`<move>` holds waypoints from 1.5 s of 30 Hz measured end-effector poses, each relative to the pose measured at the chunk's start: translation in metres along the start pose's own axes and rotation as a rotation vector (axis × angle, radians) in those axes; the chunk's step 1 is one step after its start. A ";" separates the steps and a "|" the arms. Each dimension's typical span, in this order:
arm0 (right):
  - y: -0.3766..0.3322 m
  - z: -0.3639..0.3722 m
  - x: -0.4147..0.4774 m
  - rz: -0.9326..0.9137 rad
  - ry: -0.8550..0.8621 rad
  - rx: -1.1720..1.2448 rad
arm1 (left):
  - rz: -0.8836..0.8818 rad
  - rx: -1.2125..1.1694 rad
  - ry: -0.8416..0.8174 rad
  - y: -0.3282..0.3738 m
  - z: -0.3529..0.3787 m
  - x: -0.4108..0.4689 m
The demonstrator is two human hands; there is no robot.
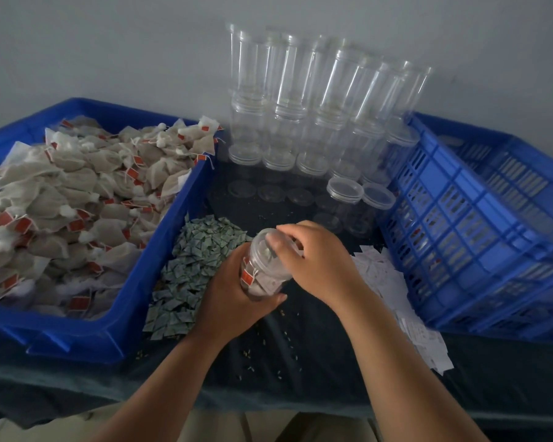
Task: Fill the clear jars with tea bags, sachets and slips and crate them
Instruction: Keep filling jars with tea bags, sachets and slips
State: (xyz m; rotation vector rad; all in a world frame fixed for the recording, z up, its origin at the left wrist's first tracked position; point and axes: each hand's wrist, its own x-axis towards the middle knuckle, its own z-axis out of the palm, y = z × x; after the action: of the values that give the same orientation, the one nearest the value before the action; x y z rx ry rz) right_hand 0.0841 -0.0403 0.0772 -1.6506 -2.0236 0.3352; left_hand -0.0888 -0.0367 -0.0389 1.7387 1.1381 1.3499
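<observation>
A clear jar [262,269] holding tea bags with red tags sits tilted in my left hand [230,298], which grips its lower body. My right hand [313,260] is curled over the jar's mouth, fingers on a clear lid there. A pile of green sachets [192,269] lies just left of my hands. White paper slips [393,288] spread to the right. Tea bags [71,199] fill the solid blue tray [134,301] at left. The slatted blue crate [479,237] stands tilted at right.
Stacks of empty clear jars [304,100] lean against the wall behind. Two lidded jars [345,189] lie on the dark tablecloth [300,355] near the crate. Loose tea crumbs dot the cloth. The table's front edge runs below my forearms.
</observation>
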 end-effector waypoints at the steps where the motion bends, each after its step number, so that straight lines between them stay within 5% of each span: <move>1: 0.001 -0.005 0.000 0.009 -0.090 0.012 | -0.002 0.002 -0.003 0.000 0.000 0.001; 14: -0.005 -0.056 0.015 -0.188 -0.540 -0.115 | 0.025 0.076 -0.036 -0.002 0.003 -0.001; 27: -0.002 -0.047 0.016 -0.160 -0.479 -0.184 | 0.016 0.065 -0.024 -0.004 0.002 0.000; 33: -0.017 -0.019 0.010 -0.018 -0.224 -0.449 | 0.126 0.210 -0.005 0.000 -0.003 -0.003; 37: -0.004 -0.033 0.005 0.060 -0.425 -0.313 | 0.105 0.240 -0.006 0.001 0.000 -0.003; 40: -0.003 -0.055 0.006 -0.063 -0.612 -0.300 | 0.117 0.212 -0.006 0.005 0.001 -0.001; 45: -0.008 -0.043 0.003 -0.244 -0.462 -0.413 | 0.092 0.164 -0.029 0.001 -0.003 -0.003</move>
State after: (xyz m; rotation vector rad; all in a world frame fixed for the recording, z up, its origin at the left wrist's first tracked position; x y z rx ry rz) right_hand 0.1000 -0.0441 0.1181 -1.6348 -2.7641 0.2360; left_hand -0.0915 -0.0401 -0.0381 1.9431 1.1945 1.3121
